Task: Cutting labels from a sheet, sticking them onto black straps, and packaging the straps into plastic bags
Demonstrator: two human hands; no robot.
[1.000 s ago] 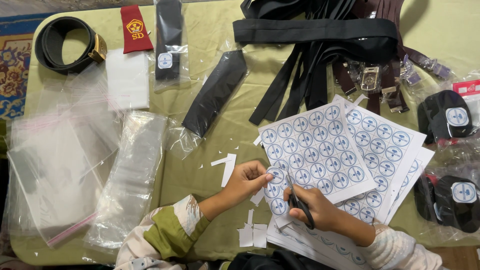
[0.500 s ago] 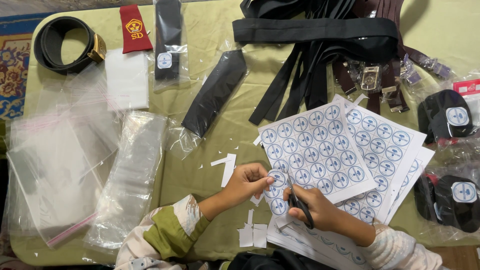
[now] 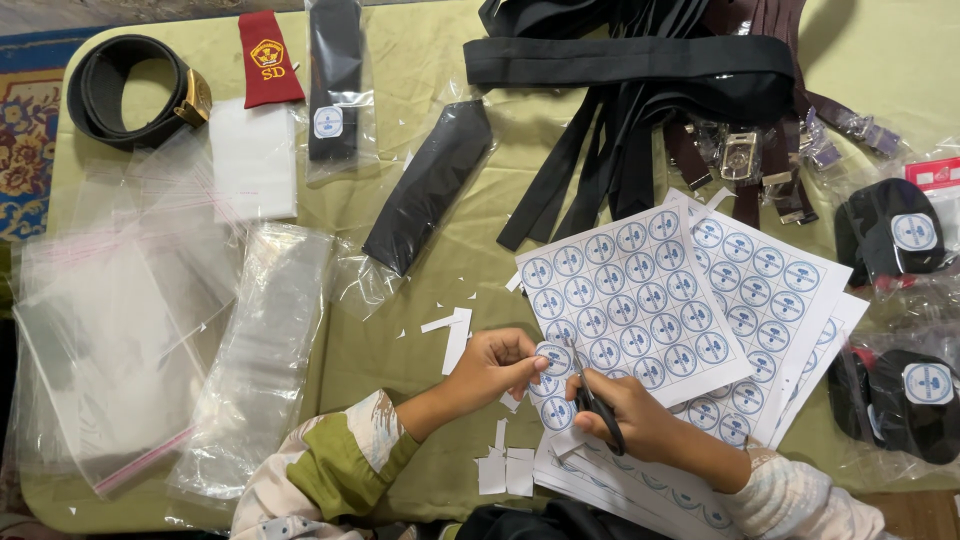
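Cutting round labels.
My left hand pinches the sticker sheet; right hand grips scissors (most rows uncut).

Single head-worn view, looking almost straight down at the green table from above the person's seat. The near table edge is running along the bottom of frame, the far side along the top. Both forearms are entering from the bottom edge, close to the lens; the left hand and right hand are sitting low of centre. No second view to overlap.
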